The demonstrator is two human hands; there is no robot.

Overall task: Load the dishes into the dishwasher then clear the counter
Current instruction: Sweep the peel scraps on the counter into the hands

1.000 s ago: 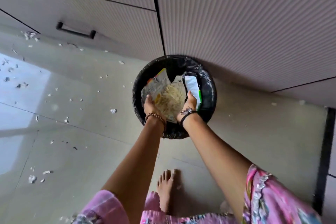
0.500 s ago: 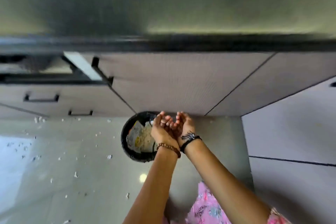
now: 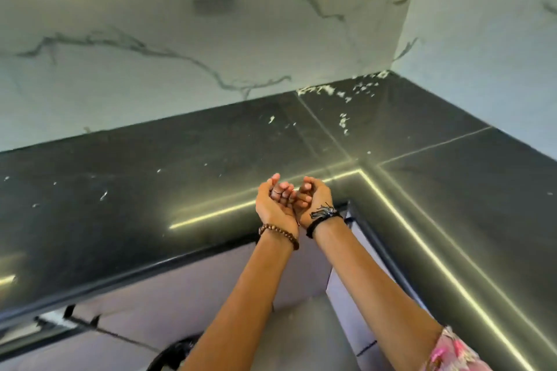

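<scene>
Beyond the fingers and up to their right, in the far corner where the two marble walls meet, lies the thickest patch of white scraps (image 3: 340, 90) left on the black tabletop (image 3: 126, 190). Going from the left: a few thin flecks (image 3: 103, 195) sit well out to the left of the left hand (image 3: 275, 205), with more scattered across the middle of the slab. The left hand is held palm up over the front edge, its fingers (image 3: 281, 190) loosely curled into a cup with nothing visible in them. The right hand (image 3: 313, 199) is pressed against it in the same way, fingers bent inward, and it too seems to hold nothing, though the hollow between the palms is partly hidden. The corner scraps trail in a loose band along the back wall, with a short streak running down toward the hands. They look like small, light, torn white bits, dry and easy to scatter. The right hand is nearer that corner, so I judge it the likelier one to sweep them forward. At the bottom edge a dark bin (image 3: 173, 354) shows below the tabletop.
</scene>
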